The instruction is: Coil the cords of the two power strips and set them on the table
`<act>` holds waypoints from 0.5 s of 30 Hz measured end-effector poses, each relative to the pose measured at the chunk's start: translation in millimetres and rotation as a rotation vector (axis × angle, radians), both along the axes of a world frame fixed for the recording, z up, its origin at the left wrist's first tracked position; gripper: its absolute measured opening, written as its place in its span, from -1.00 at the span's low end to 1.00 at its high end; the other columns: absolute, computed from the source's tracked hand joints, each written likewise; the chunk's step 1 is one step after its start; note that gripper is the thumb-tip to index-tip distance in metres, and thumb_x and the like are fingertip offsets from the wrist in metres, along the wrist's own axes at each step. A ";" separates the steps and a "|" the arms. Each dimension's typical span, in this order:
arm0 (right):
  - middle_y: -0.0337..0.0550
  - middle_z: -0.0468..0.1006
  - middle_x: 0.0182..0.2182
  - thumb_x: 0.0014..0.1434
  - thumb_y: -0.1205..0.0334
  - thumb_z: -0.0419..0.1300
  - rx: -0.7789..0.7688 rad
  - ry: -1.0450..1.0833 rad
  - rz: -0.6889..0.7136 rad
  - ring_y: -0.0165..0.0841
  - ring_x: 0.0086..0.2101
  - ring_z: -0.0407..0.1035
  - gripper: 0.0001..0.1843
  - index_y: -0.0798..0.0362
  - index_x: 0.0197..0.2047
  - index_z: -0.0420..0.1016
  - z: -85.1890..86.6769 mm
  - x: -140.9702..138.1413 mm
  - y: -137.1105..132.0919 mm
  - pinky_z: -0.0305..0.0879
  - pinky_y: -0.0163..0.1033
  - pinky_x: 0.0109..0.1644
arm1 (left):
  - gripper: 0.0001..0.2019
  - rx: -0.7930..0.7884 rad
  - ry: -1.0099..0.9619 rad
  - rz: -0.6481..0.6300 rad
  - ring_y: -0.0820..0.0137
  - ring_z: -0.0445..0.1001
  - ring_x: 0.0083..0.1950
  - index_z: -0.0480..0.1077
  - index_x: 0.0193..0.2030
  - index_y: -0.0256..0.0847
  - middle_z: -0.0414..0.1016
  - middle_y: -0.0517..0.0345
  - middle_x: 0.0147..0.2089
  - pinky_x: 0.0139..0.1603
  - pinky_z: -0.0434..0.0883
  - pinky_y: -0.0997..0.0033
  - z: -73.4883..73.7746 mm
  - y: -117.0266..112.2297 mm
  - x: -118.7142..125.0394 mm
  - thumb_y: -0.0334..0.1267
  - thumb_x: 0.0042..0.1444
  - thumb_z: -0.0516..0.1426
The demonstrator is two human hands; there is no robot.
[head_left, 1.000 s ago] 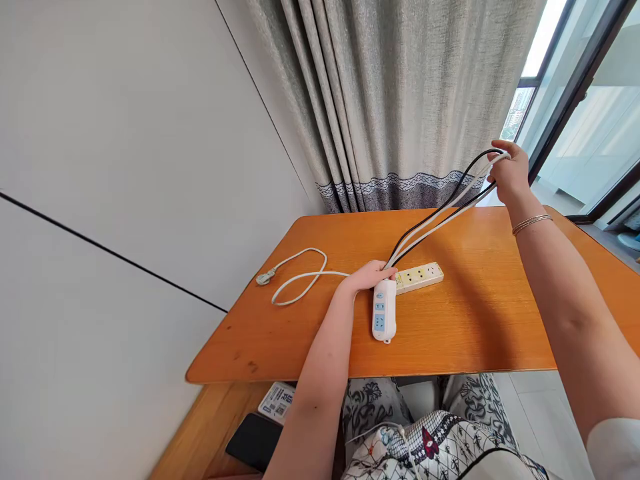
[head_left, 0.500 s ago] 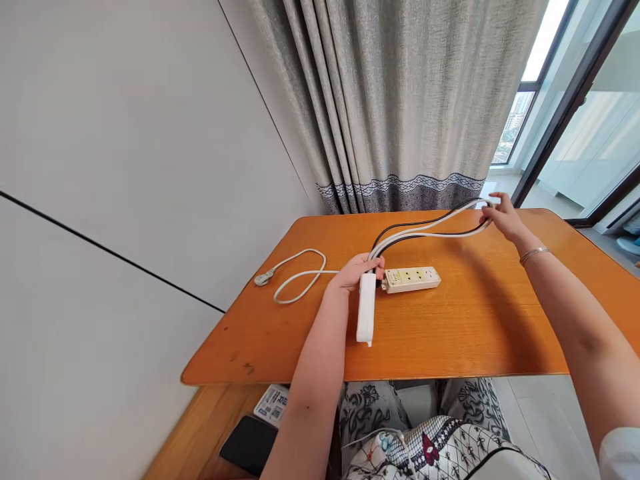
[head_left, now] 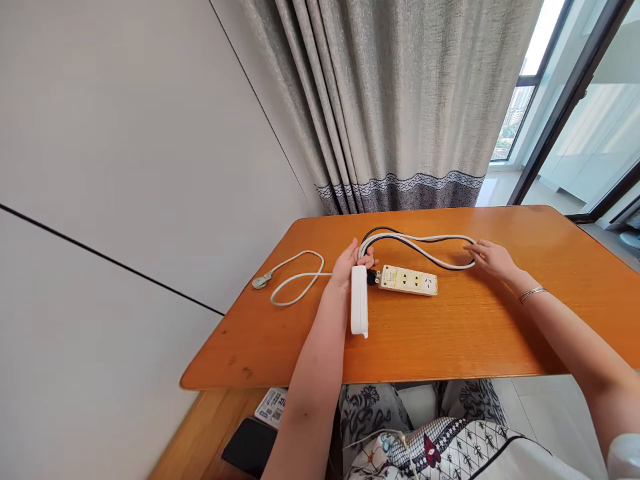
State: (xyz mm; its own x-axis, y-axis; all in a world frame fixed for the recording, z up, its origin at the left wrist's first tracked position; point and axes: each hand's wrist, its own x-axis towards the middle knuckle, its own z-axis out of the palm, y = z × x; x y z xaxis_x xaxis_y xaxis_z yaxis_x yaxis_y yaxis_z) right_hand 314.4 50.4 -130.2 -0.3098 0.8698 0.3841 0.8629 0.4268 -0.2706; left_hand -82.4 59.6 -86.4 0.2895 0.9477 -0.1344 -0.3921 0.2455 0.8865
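A bundle of white and black cables (head_left: 420,239) forms a long loop across the table, running right from the top of a slim white block, probably a power strip (head_left: 359,300), seen side-on with no sockets showing. My left hand (head_left: 344,267) is curled around the cables just above that block, thumb pointing up and fingertips behind them. At the loop's far right end, my right hand (head_left: 493,259) holds the cables between its fingers, low over the tabletop. A cream power strip (head_left: 407,280) with sockets facing up lies between my hands, a black piece at its left end.
On the left of the wooden table (head_left: 450,340) lies a white cord (head_left: 295,303) ending in a plug (head_left: 261,281). A grey curtain (head_left: 415,100) hangs behind the table. Below its front left edge are a dark flat object (head_left: 250,443) and a printed card (head_left: 273,405).
My right hand has come down and slightly left, lowering the cable loop towards the table. My left hand and the white block have shifted slightly left and up.
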 end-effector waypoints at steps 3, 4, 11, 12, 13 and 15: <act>0.06 0.52 -0.25 0.35 0.02 -0.01 -0.059 -0.218 0.197 -0.18 -0.22 0.42 -0.61 0.06 -0.13 0.55 0.0 -4.2 -10.5 0.31 -0.16 -0.18 | -0.54 -0.029 -0.074 0.114 0.57 0.08 -0.67 0.29 -0.56 -0.20 -0.08 0.39 -0.69 -0.26 0.47 0.47 4.0 1.3 -0.7 0.00 0.33 0.03; 0.06 0.52 -0.24 0.34 -0.01 0.01 -0.041 -0.264 0.224 -0.19 -0.23 0.42 -0.61 0.06 -0.11 0.54 0.6 -6.9 -13.9 0.30 -0.18 -0.18 | -0.56 -0.020 -0.087 0.157 0.57 0.07 -0.67 0.29 -0.54 -0.20 -0.07 0.40 -0.69 -0.26 0.47 0.48 4.2 1.2 -0.4 -0.02 0.32 0.06; 0.03 0.58 -0.35 0.38 0.14 0.01 0.016 -0.543 0.233 -0.31 -0.44 0.38 -0.66 0.07 -0.30 0.53 18.1 -39.5 -34.3 0.05 -0.23 -0.39 | -0.62 0.160 0.018 0.371 0.55 0.17 -0.59 0.35 -0.45 -0.21 0.05 0.38 -0.67 -0.27 0.41 0.51 -0.8 -3.8 11.0 0.03 0.25 0.16; 0.02 0.59 -0.37 0.38 0.13 0.02 -0.007 -0.557 0.272 -0.32 -0.46 0.38 -0.66 0.07 -0.33 0.52 24.0 -46.1 -38.5 0.02 -0.24 -0.40 | -0.62 0.189 0.044 0.379 0.54 0.20 -0.57 0.35 -0.45 -0.21 0.06 0.37 -0.67 -0.32 0.39 0.51 -1.6 -4.7 13.5 0.04 0.23 0.17; 0.01 0.59 -0.38 0.39 0.11 0.02 -0.034 -0.557 0.311 -0.33 -0.47 0.38 -0.64 0.07 -0.34 0.51 31.3 -53.2 -43.4 0.00 -0.24 -0.41 | -0.61 0.219 0.069 0.378 0.53 0.22 -0.56 0.35 -0.45 -0.21 0.07 0.36 -0.66 -0.36 0.36 0.51 -2.5 -5.6 16.0 0.06 0.21 0.18; -0.02 0.59 -0.41 0.42 0.04 -0.01 -0.113 -0.529 0.388 -0.35 -0.47 0.38 -0.59 0.07 -0.33 0.51 50.1 -68.0 -53.7 0.00 -0.25 -0.41 | -0.59 0.279 0.117 0.359 0.50 0.25 -0.54 0.34 -0.44 -0.20 0.09 0.35 -0.65 -0.44 0.31 0.50 -4.4 -7.3 20.2 0.11 0.16 0.21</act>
